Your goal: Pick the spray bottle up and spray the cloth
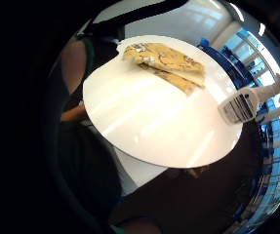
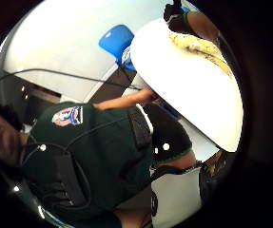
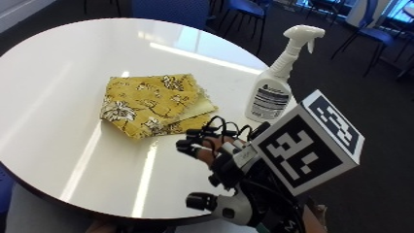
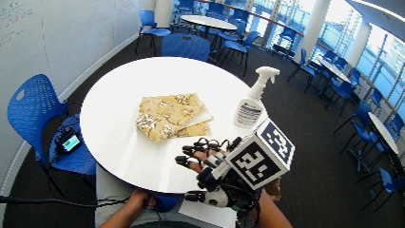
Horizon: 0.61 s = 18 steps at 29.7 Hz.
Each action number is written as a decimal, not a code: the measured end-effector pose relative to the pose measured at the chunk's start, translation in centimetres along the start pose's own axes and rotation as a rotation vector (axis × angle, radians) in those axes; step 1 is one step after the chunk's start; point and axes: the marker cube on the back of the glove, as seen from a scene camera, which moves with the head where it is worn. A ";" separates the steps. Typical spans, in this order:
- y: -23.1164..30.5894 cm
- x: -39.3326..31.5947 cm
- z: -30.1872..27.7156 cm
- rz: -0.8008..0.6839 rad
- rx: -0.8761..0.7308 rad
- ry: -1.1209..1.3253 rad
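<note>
A white spray bottle point(image 3: 277, 82) with a trigger nozzle and a dark printed label stands upright near the edge of a round white table point(image 3: 58, 73). Just beside it lies a folded mustard-yellow cloth point(image 3: 154, 103) printed with pale flowers, a lighter layer showing at one corner. The gloved right hand point(image 3: 216, 145) hovers above the table's near edge, fingers loosely extended, holding nothing, apart from both bottle and cloth.
</note>
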 end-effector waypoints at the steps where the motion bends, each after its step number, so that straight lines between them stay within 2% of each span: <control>1: -0.2 0.5 -0.1 0.024 0.030 0.000; 10: -1.7 6.4 -1.3 0.293 0.359 -0.015; 18: -3.2 12.4 -2.1 0.523 0.548 -0.199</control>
